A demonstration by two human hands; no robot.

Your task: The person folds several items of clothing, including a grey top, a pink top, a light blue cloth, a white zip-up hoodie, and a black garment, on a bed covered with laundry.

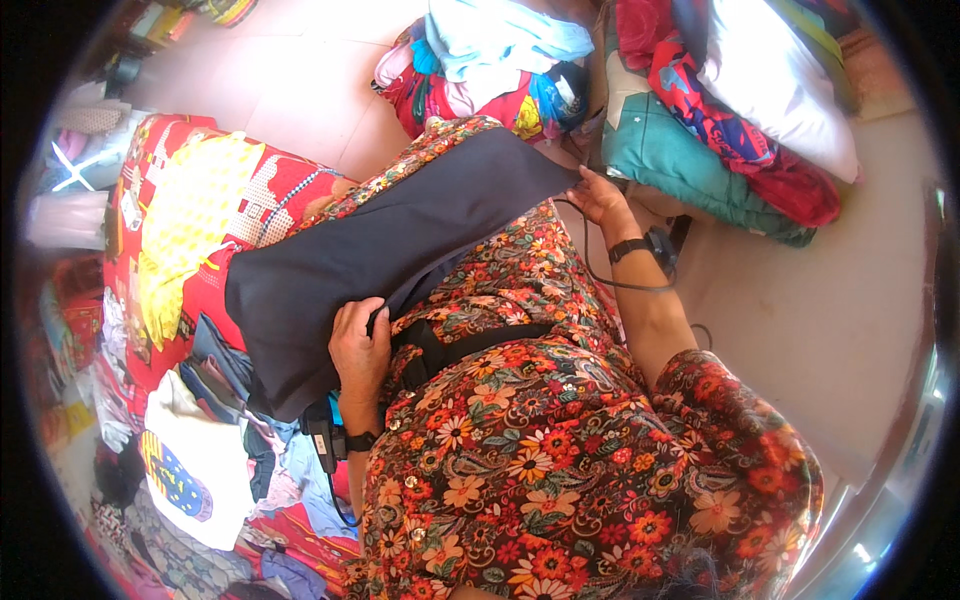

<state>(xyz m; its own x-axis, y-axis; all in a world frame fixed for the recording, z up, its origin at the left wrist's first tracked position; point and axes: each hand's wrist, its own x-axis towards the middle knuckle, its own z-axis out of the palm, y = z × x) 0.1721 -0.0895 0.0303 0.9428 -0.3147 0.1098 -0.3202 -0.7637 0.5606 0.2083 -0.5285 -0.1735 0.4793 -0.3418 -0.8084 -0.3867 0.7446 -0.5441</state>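
Observation:
A dark navy cloth garment (400, 212), perhaps a pair of trousers, lies stretched across my lap from lower left to upper right. My right hand (600, 197) pinches its far right end between thumb and fingers. Bent over the near edge at the left part, my left hand (360, 340) grips a fold of the same cloth. Both wrists carry a black strap with a small device and a cable. Beneath the garment shows my floral dress (530, 400).
To the left, a yellow checked cloth (195, 205) lies on a red patterned bedspread (285, 190). Folded clothes (225, 380) and a white printed shirt (190, 460) lie nearer. Ahead is a clothes bundle (490, 75); at the right, a teal quilt (690, 165) lies under a white pillow (775, 85).

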